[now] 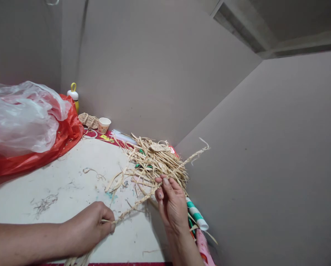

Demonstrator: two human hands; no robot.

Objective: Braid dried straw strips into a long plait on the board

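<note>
Stretching a braided straw cord (137, 204) between two grasps, the person works at the near side of the straw pile (157, 159). Cord location: it runs aslant from the near left of the straw pile, passes in front of it, and ends in a frayed tip beyond its right side.

Handling notes (judgement): even, light tension suits this fibre; a hard pull could open the plait, and a sharp bend could crack dry strands. Firm hold at the lower end, softer pinch further up, seems sound. Best to lift the cord clear of the straw pile, since loose stalks could snag on it.

Pose: left hand (95, 226), near left of the straw pile, is clenched around the cord's lower part, knuckles up, forearm nearly level. Right hand (172, 201), at the pile's near edge, pinches the cord between thumb and fingers, palm turned upward, remaining fingers loosely curled; the forearm rises steeply. Exact fingertip contact there: cannot tell.
</note>
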